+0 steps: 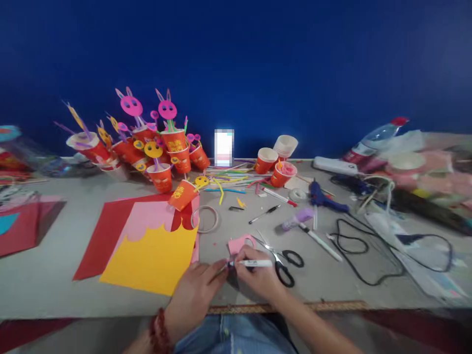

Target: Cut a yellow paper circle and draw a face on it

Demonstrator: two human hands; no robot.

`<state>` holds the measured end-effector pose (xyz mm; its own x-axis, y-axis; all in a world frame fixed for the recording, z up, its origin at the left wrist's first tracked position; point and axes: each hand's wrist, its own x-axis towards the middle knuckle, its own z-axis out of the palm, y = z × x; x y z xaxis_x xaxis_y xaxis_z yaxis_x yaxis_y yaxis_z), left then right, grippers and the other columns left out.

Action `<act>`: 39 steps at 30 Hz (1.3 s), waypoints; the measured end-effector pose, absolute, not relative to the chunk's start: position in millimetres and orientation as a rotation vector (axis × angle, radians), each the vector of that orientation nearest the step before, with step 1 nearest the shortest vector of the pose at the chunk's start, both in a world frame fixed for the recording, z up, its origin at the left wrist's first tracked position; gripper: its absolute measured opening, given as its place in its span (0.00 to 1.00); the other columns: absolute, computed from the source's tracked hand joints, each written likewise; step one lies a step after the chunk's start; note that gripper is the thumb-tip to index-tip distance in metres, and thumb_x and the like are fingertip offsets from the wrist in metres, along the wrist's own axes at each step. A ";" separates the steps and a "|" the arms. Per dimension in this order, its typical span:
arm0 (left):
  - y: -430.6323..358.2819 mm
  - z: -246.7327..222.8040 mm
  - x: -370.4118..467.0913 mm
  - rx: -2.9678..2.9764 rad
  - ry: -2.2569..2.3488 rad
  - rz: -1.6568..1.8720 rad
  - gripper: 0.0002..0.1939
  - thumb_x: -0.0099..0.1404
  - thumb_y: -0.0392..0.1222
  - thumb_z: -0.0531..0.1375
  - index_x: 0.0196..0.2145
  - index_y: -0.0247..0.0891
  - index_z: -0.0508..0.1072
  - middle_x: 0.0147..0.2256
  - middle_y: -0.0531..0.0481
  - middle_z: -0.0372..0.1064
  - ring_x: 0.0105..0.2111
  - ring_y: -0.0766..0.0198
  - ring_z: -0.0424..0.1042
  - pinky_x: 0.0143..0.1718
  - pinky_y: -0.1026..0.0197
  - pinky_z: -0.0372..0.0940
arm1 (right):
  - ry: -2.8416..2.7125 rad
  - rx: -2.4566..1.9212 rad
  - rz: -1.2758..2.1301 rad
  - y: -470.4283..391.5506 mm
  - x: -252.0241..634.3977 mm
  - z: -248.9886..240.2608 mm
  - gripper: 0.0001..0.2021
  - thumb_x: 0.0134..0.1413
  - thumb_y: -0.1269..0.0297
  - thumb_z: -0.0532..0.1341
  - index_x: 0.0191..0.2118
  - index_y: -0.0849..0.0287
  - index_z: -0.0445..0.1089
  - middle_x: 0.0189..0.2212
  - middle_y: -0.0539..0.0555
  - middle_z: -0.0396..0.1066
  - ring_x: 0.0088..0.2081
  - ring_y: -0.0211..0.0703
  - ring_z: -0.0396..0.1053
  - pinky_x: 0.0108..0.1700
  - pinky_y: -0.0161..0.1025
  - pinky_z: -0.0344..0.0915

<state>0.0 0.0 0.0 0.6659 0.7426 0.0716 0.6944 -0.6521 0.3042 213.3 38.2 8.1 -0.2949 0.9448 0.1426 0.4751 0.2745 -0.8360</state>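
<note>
Your right hand (261,279) grips a white marker (257,263) over the grey table (47,285); your left hand's (195,289) hold is too hidden to tell.
Marking looks unfinished; nearby lie a curve-cut pink paper scrap (236,245) and black-handled steel scissors (276,251). Beyond, 2 pink rabbit faces (132,106) above red paper cups (175,141) look done.

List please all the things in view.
Decorated cups: several, red, rear left
Other cups: several, red, white, rear centre
Sheets: several, yellow, pink, red, left
Tape roll: one, pale, centre
Sticks: many, mixed, rear centre
Glue gun: one, blue, right
Bottle: one, clear, rear right
Scissors: one, black handles, centre
Loose pens: several, black, white, centre
Paper scrap: one, pink, centre
Blurred clutter: uncountable, mixed colours, edges
Wall: one, blue, behind
Table: one, grey, beneath
Left grip: one, bare, front centre
Right grip: one, bare, around white marker
</note>
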 end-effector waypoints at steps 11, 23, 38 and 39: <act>0.4 9.5 2.2 2.660 1.168 0.274 0.26 0.65 0.25 0.51 0.60 0.37 0.64 0.60 0.45 0.66 0.45 0.55 0.72 0.46 0.51 0.67 | -1.855 -1.235 0.960 39.4 215.6 8.8 0.05 0.51 0.70 0.56 0.27 0.54 0.64 0.22 0.47 0.70 0.25 0.39 0.67 0.29 0.34 0.61; 0.5 7.6 2.0 2.655 1.173 0.272 0.26 0.66 0.25 0.50 0.60 0.38 0.64 0.60 0.45 0.66 0.45 0.57 0.72 0.46 0.52 0.66 | -1.849 -1.229 0.962 39.3 216.1 5.9 0.05 0.50 0.71 0.57 0.26 0.54 0.64 0.22 0.47 0.69 0.24 0.38 0.65 0.28 0.33 0.60; 0.7 8.2 1.9 2.647 1.173 0.277 0.27 0.65 0.26 0.51 0.61 0.38 0.63 0.60 0.44 0.65 0.46 0.55 0.72 0.46 0.50 0.66 | -1.867 -1.252 0.973 39.7 214.7 9.9 0.05 0.51 0.70 0.57 0.27 0.54 0.65 0.23 0.47 0.70 0.25 0.39 0.67 0.30 0.34 0.61; 0.7 7.8 1.7 2.643 1.174 0.272 0.27 0.66 0.26 0.51 0.61 0.38 0.63 0.60 0.44 0.65 0.46 0.55 0.72 0.46 0.50 0.66 | -1.869 -1.255 0.971 39.6 214.6 10.1 0.05 0.50 0.70 0.56 0.27 0.54 0.65 0.23 0.47 0.70 0.25 0.39 0.67 0.30 0.34 0.61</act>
